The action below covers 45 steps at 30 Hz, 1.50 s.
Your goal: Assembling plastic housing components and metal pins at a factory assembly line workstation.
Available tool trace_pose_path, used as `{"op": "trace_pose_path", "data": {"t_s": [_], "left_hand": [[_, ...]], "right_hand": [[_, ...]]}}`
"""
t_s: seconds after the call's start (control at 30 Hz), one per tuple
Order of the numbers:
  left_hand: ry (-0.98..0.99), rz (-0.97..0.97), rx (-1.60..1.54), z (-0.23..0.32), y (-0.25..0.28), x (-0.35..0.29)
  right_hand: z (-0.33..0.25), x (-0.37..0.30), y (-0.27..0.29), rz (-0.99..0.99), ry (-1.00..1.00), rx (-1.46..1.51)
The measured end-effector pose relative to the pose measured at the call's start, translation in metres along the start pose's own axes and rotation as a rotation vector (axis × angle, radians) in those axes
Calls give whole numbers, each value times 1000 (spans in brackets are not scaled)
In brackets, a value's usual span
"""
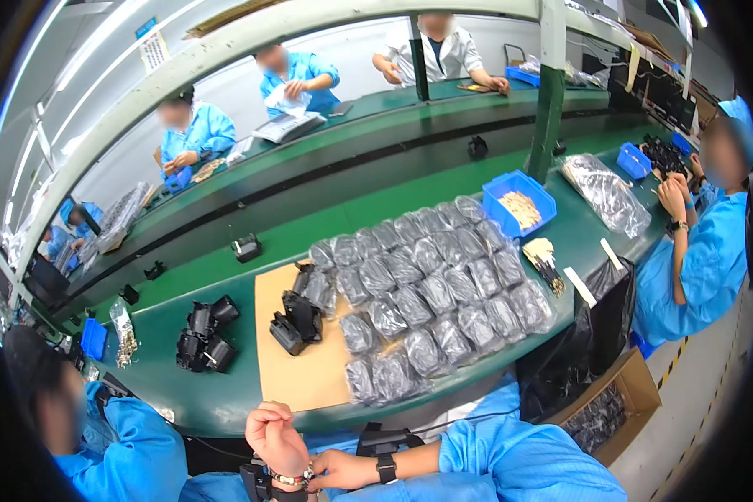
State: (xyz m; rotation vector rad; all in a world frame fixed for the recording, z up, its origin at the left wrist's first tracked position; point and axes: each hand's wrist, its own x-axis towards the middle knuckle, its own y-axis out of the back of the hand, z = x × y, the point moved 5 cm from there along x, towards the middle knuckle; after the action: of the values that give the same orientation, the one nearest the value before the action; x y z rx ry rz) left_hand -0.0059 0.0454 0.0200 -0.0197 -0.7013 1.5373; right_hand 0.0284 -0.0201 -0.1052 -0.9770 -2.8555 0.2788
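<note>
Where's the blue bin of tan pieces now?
In the head view, the blue bin is right of centre on the green workbench, by the far right corner of the wrapped black parts, left of the large clear bag.

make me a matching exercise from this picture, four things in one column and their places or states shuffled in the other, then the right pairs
Things
1. large open blue plastic bin
2. open brown cardboard box
3. person's bare right hand
4. dark pieces laid out in rows

Places and states
A. lower than the long green table, at the lower right
B. wrapped in clear plastic
C. holding small tan pieces
D. at the wrist of the left hand

Right pairs: 1-C, 2-A, 3-D, 4-B
</note>
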Motion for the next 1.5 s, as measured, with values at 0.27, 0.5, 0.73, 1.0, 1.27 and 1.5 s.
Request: {"op": "trace_pose_path", "data": {"t_s": [0.27, 0.5, 0.73, 1.0, 1.27, 1.5], "left_hand": [[-59, 64, -2, 1, 2, 0], [-83, 99, 9, 6, 3, -1], [-89, 52, 68, 4, -7, -2], [-108, -37, 128, 8, -18, -4], [37, -38, -135, 8, -28, -5], [79, 63, -222, 5, -13, -1]], "right_hand": [[-33, -13, 9, 122, 157, -5], [-39, -17, 7, 150, 32, 141], [-37, -18, 9, 194, 52, 96], [-42, -19, 7, 184, 165, 26], [-25, -24, 6, 60, 117, 259], [-28, -21, 5, 24, 14, 378]]}}
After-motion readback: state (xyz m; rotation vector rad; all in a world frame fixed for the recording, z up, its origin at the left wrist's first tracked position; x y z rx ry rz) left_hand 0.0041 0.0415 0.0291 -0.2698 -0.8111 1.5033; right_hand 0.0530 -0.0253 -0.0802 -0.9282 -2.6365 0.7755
